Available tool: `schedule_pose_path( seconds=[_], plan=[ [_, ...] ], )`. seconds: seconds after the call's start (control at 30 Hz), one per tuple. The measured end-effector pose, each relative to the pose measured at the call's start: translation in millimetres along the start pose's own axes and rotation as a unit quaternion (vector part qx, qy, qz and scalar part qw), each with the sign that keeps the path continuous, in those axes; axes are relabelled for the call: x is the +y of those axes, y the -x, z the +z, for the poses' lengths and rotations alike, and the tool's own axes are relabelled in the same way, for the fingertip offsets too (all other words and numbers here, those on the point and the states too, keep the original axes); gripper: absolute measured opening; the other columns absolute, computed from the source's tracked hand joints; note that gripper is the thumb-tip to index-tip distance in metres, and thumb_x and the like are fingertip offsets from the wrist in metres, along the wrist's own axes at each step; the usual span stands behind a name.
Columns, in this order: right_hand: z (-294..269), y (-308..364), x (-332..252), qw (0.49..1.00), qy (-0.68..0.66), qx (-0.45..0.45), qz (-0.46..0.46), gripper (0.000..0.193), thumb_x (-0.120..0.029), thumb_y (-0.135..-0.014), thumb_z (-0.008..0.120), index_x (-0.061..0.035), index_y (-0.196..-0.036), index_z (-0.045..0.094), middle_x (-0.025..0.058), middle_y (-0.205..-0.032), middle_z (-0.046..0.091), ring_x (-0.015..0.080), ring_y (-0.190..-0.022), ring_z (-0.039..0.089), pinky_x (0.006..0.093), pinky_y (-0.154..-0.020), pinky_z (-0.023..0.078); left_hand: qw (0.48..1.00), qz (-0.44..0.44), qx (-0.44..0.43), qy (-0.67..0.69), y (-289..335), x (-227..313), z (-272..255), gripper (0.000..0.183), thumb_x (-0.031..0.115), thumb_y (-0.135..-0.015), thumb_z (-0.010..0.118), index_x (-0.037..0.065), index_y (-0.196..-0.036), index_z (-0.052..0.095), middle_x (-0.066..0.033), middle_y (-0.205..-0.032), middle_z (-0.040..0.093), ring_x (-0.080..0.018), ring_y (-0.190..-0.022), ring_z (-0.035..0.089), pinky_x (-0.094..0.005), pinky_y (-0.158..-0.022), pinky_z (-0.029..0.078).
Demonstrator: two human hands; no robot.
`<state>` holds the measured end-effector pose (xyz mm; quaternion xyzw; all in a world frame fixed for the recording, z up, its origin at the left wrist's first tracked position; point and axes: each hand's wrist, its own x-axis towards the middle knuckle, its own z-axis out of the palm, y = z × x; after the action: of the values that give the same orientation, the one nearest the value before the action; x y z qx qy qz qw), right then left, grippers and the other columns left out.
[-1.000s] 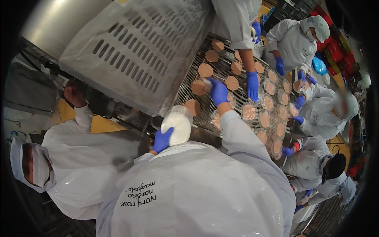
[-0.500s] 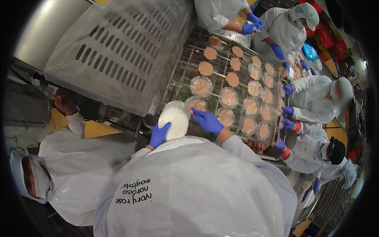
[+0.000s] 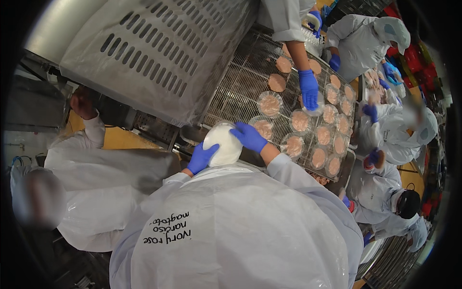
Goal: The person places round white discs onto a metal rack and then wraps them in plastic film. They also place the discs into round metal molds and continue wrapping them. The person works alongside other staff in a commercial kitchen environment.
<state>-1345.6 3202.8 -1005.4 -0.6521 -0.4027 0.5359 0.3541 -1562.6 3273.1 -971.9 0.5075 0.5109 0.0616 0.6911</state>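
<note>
My left hand, in a blue glove, grips a thick stack of round white film sheets just in front of my apron. The thumb lies across its top. My right hand, also gloved in blue, has its fingertips pinched at the stack's upper right edge. Whether a single sheet is lifted there I cannot tell. Beyond the stack, a wire mesh conveyor carries rows of flat pink meat patties. Some, such as the near patty, have clear round film on top; others, like the patty, are bare.
A slotted steel guard under plastic rises at the left of the belt. A co-worker's gloved hand reaches over the belt from the far side. Several co-workers stand along the right; another person is close on my left.
My right hand has come left from over the patties to the stack's edge. The far co-worker's arm now reaches over the belt. The patties appear shifted right in view.
</note>
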Motion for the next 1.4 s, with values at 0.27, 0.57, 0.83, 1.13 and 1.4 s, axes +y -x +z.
schedule_pose_path(
  seconds=[0.27, 0.57, 0.83, 1.13, 1.4],
  plan=[
    [41, 6, 20, 0.994, -0.052, -0.038, 0.092, 0.061, -0.042, -0.088, 0.061, 0.0020, -0.128, 0.050, 0.0230, -0.122, 0.058, 0.0345, -0.112, 0.057, 0.0389, -0.096, 0.044, 0.993, -0.079, -0.084, -0.006, -19, -26, -22, 0.053, 0.025, -0.084, 0.072, -0.004, -0.124, 0.053, -0.0126, -0.114, 0.062, -0.0177, -0.100, 0.061, -0.0303, -0.085, 0.052],
    [59, 30, 60, 0.905, -0.383, 0.083, 0.168, 0.053, -0.031, -0.087, 0.067, -0.0003, -0.127, 0.054, 0.0118, -0.114, 0.063, 0.0189, -0.103, 0.058, 0.0318, -0.093, 0.045, 0.971, -0.093, -0.216, -0.047, -79, -60, -11, 0.048, 0.024, -0.084, 0.072, -0.005, -0.120, 0.057, -0.0136, -0.110, 0.065, -0.0191, -0.097, 0.063, -0.0309, -0.083, 0.052],
    [98, 50, 129, 0.892, -0.192, 0.292, 0.287, 0.051, -0.033, -0.087, 0.064, 0.0001, -0.125, 0.056, 0.0152, -0.115, 0.063, 0.0231, -0.106, 0.059, 0.0327, -0.092, 0.046, 0.907, -0.116, -0.387, -0.116, -141, -99, 23, 0.046, 0.021, -0.086, 0.069, -0.007, -0.119, 0.055, -0.0159, -0.112, 0.063, -0.0206, -0.097, 0.062, -0.0327, -0.083, 0.052],
    [15, 54, 271, 0.819, -0.165, 0.514, 0.196, 0.029, -0.018, -0.087, 0.063, -0.0002, -0.111, 0.061, 0.0146, -0.098, 0.067, 0.0224, -0.089, 0.063, 0.0356, -0.081, 0.050, 0.844, -0.121, -0.518, -0.064, -261, -129, 188, 0.043, 0.017, -0.093, 0.057, -0.005, -0.128, 0.047, -0.0139, -0.121, 0.058, -0.0203, -0.106, 0.059, -0.0330, -0.089, 0.049],
    [-6, 161, 378, 0.718, -0.056, 0.674, 0.166, 0.032, -0.019, -0.090, 0.060, -0.0006, -0.116, 0.054, 0.0199, -0.106, 0.063, 0.0316, -0.100, 0.062, 0.0398, -0.087, 0.047, 0.764, 0.041, -0.627, -0.148, -256, -218, 361, 0.041, 0.015, -0.090, 0.061, -0.002, -0.125, 0.050, -0.0102, -0.113, 0.061, -0.0160, -0.102, 0.058, -0.0288, -0.088, 0.047]
  ],
)
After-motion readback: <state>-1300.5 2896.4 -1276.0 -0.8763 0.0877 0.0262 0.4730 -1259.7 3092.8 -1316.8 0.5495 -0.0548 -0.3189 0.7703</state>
